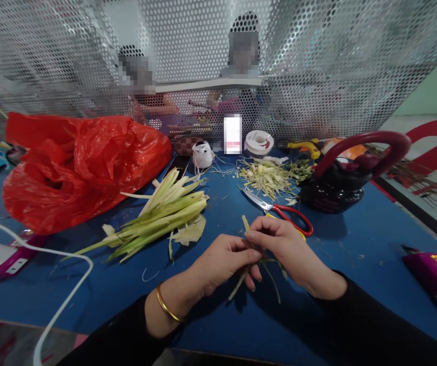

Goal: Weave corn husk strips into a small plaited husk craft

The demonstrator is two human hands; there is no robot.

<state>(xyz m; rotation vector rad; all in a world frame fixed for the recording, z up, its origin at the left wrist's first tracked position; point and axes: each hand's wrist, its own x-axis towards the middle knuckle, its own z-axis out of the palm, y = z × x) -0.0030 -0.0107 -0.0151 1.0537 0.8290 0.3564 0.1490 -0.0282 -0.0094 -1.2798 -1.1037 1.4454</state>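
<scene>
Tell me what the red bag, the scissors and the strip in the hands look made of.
Red bag: thin plastic, glossy and crinkled.
Scissors: bright metal blades, red handles probably plastic.
Strip in left hand and right hand: plant leaf, apparently; pale green, fibrous.

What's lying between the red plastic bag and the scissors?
In the head view, a bundle of long green leaf strips lies on the blue table between them.

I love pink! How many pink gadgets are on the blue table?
2. The left pink gadget lies at the left by the white cable; the right pink gadget lies at the right edge. The red bag may hide more.
</scene>
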